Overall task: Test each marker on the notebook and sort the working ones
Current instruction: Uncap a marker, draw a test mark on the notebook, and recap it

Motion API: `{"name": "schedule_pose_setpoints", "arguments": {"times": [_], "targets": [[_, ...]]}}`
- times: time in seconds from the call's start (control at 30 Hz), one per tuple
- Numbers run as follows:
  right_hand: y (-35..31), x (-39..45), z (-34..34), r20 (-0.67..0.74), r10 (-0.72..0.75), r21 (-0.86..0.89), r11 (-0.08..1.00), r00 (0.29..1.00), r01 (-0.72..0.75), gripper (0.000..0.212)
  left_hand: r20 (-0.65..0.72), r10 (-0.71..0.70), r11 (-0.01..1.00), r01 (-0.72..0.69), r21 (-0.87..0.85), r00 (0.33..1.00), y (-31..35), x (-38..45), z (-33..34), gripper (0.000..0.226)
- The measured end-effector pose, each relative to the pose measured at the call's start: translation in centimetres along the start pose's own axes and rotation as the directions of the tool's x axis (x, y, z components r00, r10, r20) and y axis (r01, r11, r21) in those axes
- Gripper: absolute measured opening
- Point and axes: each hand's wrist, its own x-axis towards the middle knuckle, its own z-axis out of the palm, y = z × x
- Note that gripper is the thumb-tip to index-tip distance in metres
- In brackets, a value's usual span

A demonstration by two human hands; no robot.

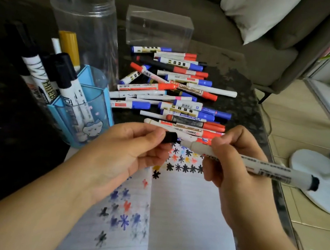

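A person seated at a dark bench (244, 97) is holding a black-inked marker (244, 161) over an open notebook (186, 214), the right hand (236, 164) wrapping its grip around the white barrel near the tip while the tail is pointing out to the right. The left hand (133, 152) is pinching the marker's black cap (170, 137) between thumb and fingertips, holding it just off the nib and in line with it, a position that suits either pulling the cap free or pushing it back on; which of the two is under way cannot be told. Rows of small star-shaped test marks (184, 160) in black, red, blue and yellow are filling the top of the right-hand page, with more on the left-hand page, suggesting the testing is well along. A loose pile of red- and blue-capped markers (172, 92) is lying on the bench just beyond the notebook, apparently waiting their turn. To the left, a blue pen holder (86, 115) is standing with several black-capped markers upright in it, likely the sorted working ones, kept within easy reach of the left hand. Behind it are standing a tall clear jar (85, 23) and a clear plastic box (159, 28).
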Motion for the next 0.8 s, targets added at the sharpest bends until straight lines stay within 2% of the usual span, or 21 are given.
{"name": "schedule_pose_setpoints", "arguments": {"times": [0.13,0.33,0.4,0.5,0.6,0.8], "targets": [[-0.2,0.0,-0.4,0.016,0.026,0.006,1.000,1.000,-0.026,0.023,0.050,0.011,0.998,-0.014,0.055,0.999,-0.2,0.1,0.2,0.017],[-0.2,0.3,-0.8,0.055,0.036,0.092,0.995,0.998,-0.041,0.028,0.189,-0.010,0.982,-0.026,0.190,0.982,-0.1,-0.3,0.8,0.031],[-0.2,0.3,-0.9,0.058,0.040,0.105,0.993,0.998,-0.046,0.030,0.247,-0.020,0.955,-0.055,0.291,0.969,-0.1,-0.5,0.9,0.031],[-0.3,0.3,-0.9,0.062,0.060,0.145,0.987,0.996,-0.069,0.032,0.333,0.001,0.849,-0.177,0.499,0.943,-0.3,-0.8,1.1,0.030],[0.0,0.0,-0.4,0.048,0.066,0.226,0.971,0.997,-0.075,0.030,0.335,0.068,0.801,-0.252,0.543,0.940,-0.7,-1.0,1.3,0.027],[0.8,-0.3,-0.2,0.056,0.131,0.258,0.956,0.990,-0.141,0.028,0.303,0.114,0.787,-0.272,0.554,0.946,-1.1,-1.3,1.5,0.027]]}}
